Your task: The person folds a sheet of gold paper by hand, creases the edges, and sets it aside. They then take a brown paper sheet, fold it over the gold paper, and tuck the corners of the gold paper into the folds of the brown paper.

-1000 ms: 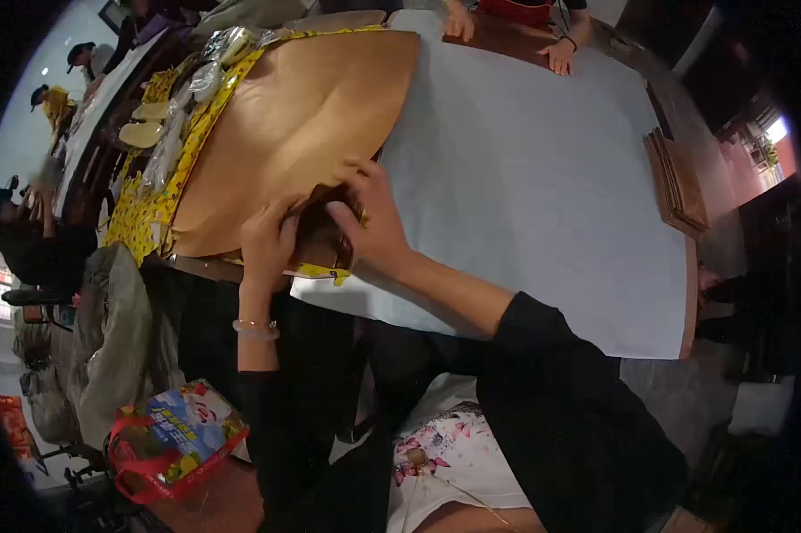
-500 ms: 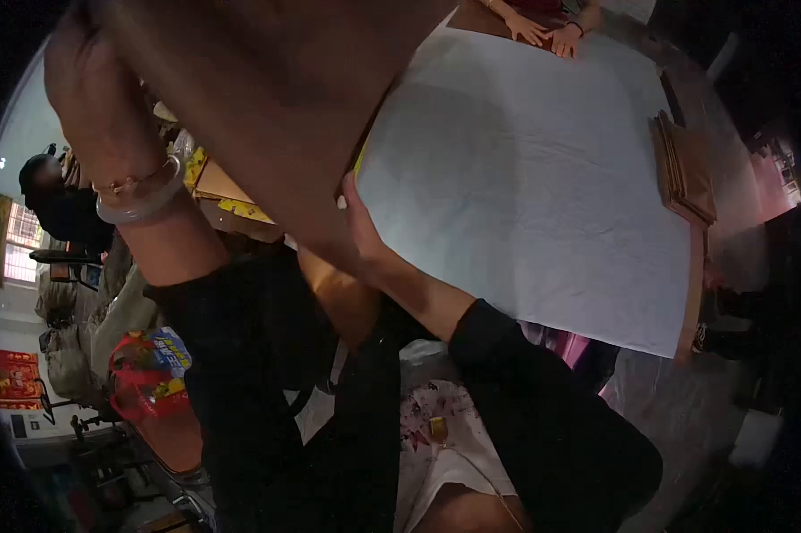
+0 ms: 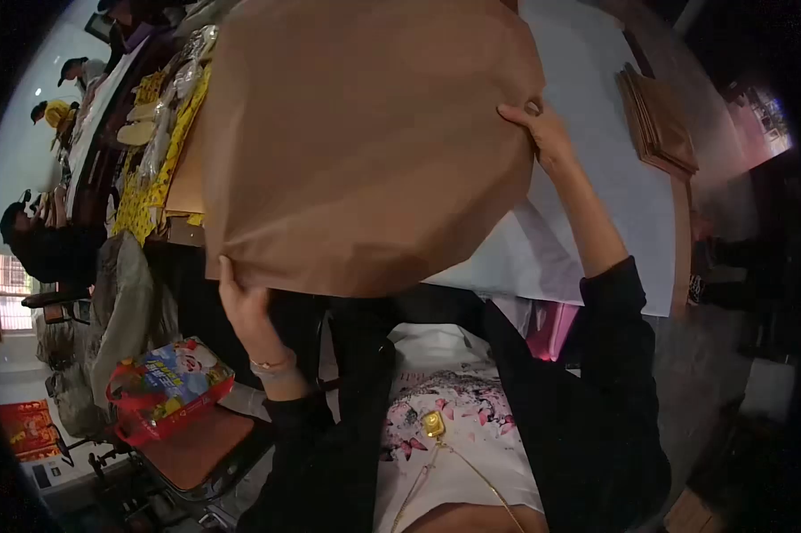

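Observation:
A large brown sheet [image 3: 365, 151], creased and slightly curved, spreads in front of me over the white-covered table [image 3: 587, 213]. My left hand [image 3: 245, 306] pinches its near left corner, thumb on top. My right hand [image 3: 542, 133] grips its right edge farther up, the thumb on the upper face and the other fingers partly hidden. Whether the sheet is one layer or several I cannot tell.
A stack of folded brown pieces [image 3: 658, 124] lies at the table's right edge. Yellow patterned material [image 3: 143, 204] is at left. A red bag [image 3: 174, 391] rests on a brown seat [image 3: 200, 449]. Several people are at the far left.
The brown sheet has swung down from its raised, tilted position and spread out. My left hand has dropped to the near left corner; my right hand has moved up and right.

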Demonstrator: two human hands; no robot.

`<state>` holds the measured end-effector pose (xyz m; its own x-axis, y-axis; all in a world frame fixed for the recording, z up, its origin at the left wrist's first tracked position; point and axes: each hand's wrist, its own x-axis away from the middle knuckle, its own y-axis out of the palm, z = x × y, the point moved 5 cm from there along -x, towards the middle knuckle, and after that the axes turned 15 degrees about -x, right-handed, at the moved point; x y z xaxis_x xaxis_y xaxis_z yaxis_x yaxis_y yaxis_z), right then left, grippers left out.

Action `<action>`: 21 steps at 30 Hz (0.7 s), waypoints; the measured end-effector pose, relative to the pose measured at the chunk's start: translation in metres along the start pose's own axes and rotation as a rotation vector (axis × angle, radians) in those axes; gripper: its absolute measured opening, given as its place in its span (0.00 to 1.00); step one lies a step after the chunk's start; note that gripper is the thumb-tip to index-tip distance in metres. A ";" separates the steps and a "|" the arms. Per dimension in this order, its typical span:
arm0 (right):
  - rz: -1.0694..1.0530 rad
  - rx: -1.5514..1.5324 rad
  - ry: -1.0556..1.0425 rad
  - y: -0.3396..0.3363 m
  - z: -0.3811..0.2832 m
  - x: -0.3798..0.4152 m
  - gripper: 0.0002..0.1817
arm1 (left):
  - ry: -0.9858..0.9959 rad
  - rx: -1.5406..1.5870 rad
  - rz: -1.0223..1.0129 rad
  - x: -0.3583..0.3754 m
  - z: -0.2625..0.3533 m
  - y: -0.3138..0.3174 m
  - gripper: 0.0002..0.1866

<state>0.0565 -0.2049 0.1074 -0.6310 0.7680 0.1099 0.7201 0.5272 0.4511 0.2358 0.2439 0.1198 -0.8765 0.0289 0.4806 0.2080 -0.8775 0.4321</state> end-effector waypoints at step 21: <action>0.283 0.637 0.006 -0.211 0.000 0.081 0.44 | 0.005 -0.995 -0.692 0.079 -0.147 -0.052 0.28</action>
<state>-0.1466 -0.2537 0.0217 -0.3945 0.9061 0.1526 0.8848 0.4194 -0.2030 0.0918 0.2210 0.0234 -0.6723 0.6377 0.3760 -0.7280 -0.6616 -0.1797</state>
